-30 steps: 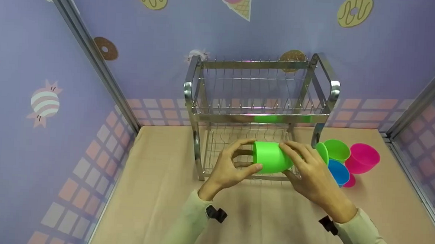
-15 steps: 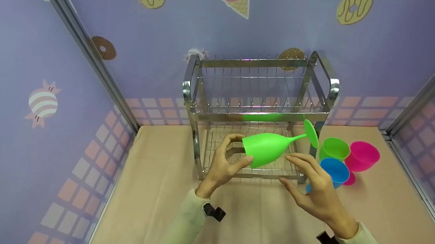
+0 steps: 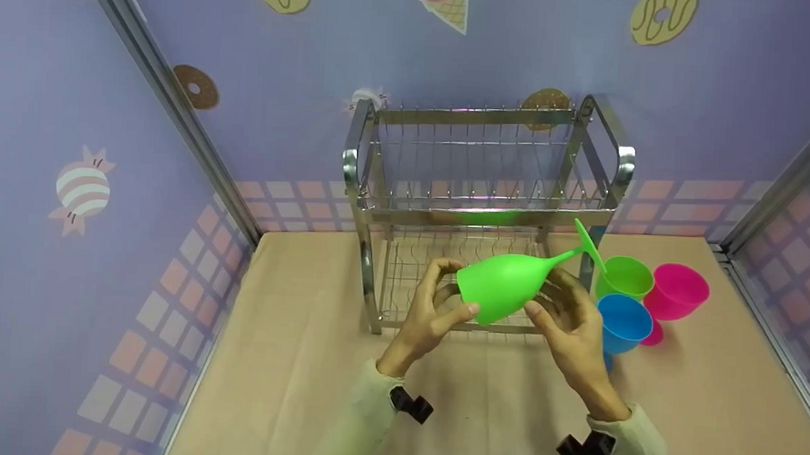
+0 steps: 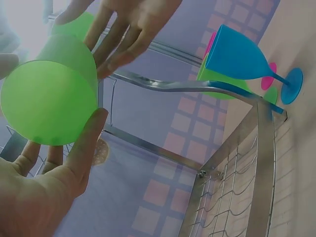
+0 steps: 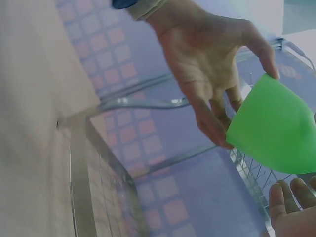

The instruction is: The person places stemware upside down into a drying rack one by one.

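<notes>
I count two hands, one goblet between them. Left hand (image 3: 428, 317): grasping the held green goblet (image 3: 506, 283) at its rim, thumb on the near side. Right hand (image 3: 577, 339): fingers bent about the base of the bowl; I cannot tell whether they grip it. The goblet is held above the worktop (image 3: 289, 318), before the rack, lying tilted: mouth towards 8 o'clock, foot towards 2, long axis along that line. At its 3 o'clock I count three more: one blue goblet (image 3: 623, 327), one pink goblet (image 3: 677, 295), one lime goblet (image 3: 622, 275), mouths upward. Beyond, at 12 o'clock: one two-tier metal rack (image 3: 412, 218).
</notes>
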Demonstrator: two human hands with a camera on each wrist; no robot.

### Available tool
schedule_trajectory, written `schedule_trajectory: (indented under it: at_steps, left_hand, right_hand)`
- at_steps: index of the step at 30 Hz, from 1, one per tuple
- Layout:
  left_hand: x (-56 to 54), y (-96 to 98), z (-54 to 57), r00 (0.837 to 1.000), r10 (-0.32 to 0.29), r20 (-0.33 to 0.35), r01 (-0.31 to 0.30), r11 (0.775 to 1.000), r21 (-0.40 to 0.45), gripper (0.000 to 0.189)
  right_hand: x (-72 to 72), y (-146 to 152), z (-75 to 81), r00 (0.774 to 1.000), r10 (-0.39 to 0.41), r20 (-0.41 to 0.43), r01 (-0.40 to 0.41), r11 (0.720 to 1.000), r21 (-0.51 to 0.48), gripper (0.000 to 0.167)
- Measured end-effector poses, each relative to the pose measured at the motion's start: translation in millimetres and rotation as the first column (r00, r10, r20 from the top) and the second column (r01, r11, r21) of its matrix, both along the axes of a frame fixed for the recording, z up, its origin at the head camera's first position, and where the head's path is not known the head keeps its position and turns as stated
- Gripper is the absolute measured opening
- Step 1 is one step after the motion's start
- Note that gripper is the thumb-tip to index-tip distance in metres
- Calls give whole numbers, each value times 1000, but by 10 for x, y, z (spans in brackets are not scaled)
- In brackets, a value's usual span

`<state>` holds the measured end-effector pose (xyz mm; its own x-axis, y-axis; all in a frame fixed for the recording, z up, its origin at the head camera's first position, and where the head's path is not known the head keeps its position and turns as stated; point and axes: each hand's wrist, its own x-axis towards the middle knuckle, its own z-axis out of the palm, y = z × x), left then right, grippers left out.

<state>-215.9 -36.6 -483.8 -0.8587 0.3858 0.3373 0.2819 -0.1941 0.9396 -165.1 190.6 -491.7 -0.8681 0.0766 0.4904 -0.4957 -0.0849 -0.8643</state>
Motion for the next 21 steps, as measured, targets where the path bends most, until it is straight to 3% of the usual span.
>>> schedule_trajectory:
  at_steps: [4, 12, 21]
  left_hand:
    - [25, 44, -27, 1000, -15, 9, 15, 1000, 17, 69]
    - [59, 113, -57, 999, -27, 31, 26, 999, 35, 68]
    - [56, 100, -71, 999, -49, 9, 48, 998, 35, 69]
  right_hand:
    - [-42, -41, 40, 991, 101, 82, -88, 985, -151, 61]
    - [-79, -97, 65, 977, 198, 75, -167, 939, -300, 52]
    - [-84, -102, 73, 979, 187, 85, -155, 944, -291, 52]
